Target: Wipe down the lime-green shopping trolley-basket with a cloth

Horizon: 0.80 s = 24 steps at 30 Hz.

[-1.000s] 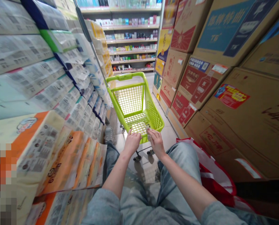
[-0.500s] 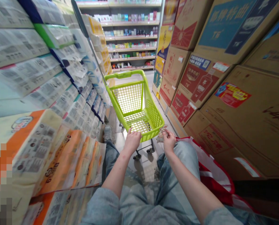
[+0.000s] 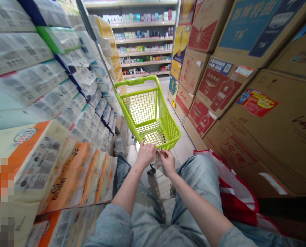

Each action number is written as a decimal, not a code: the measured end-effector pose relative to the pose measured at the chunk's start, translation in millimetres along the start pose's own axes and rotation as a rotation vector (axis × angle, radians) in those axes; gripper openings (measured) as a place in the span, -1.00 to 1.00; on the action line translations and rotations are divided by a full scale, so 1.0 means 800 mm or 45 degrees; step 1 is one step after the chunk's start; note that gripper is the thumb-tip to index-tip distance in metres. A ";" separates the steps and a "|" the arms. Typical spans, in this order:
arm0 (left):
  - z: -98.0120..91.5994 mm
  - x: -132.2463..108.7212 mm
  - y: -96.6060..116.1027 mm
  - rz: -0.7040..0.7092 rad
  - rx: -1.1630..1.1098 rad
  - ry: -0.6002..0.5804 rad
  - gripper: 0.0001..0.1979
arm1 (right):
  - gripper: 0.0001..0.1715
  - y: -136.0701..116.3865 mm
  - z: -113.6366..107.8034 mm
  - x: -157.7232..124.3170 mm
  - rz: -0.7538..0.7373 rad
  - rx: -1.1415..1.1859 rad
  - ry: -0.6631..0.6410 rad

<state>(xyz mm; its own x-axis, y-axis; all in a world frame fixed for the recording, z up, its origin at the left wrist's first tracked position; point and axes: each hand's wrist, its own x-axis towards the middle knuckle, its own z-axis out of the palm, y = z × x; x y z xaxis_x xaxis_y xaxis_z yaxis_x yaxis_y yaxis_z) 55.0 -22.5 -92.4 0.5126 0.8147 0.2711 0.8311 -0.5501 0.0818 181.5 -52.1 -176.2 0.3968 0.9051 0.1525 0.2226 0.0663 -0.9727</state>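
Note:
A small lime-green shopping cart [image 3: 168,128] stands in the aisle just ahead of my knees, its basket bare. My left hand [image 3: 145,154] is closed at the cart's near rim. My right hand [image 3: 167,160] is closed beside it, just below the rim. Between the two hands is a small crumpled clear wrapper [image 3: 158,160], pinched by the fingers of both. My legs in grey-blue jeans fill the lower middle.
Stacked tissue packs [image 3: 52,103] wall the left side. Cardboard cartons [image 3: 245,89] are piled high on the right. A red and white bag [image 3: 235,199] lies by my right leg. Product shelves [image 3: 142,44] close the aisle's far end. Tiled floor shows beside the cart.
My right hand came out of the cart basket with a small wrapper, swung right, then came back beside my left hand. My left hand stayed at the rim.

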 end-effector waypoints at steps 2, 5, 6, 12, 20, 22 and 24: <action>0.001 0.000 -0.001 -0.015 -0.015 0.003 -0.77 | -0.69 0.013 -0.014 0.010 0.059 -0.025 0.081; 0.002 0.000 -0.002 -0.020 -0.019 0.001 -0.78 | -0.65 0.027 -0.034 0.026 0.086 -0.096 0.256; 0.002 0.000 -0.002 -0.019 -0.016 0.001 -0.78 | -0.66 0.028 -0.038 0.030 0.052 -0.135 0.296; 0.003 0.001 0.000 -0.016 0.014 0.013 -0.78 | -0.71 0.019 -0.033 0.036 -0.211 -0.292 0.316; 0.006 0.002 -0.001 -0.054 0.028 0.013 -0.79 | -0.66 0.028 -0.041 0.037 -0.103 -0.098 -0.005; 0.006 0.003 -0.001 -0.056 0.034 0.014 -0.79 | -0.63 0.031 -0.046 0.039 -0.085 -0.026 -0.091; 0.006 0.004 0.001 -0.053 0.037 0.018 -0.78 | -0.59 0.034 -0.046 0.038 -0.098 -0.017 -0.094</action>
<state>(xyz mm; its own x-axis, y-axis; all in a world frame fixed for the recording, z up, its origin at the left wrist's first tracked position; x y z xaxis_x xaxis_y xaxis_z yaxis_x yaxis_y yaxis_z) 58.1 -19.5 -96.5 0.4743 0.8340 0.2818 0.8577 -0.5100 0.0655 232.1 -38.1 -191.9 0.3115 0.9262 0.2126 0.2618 0.1314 -0.9561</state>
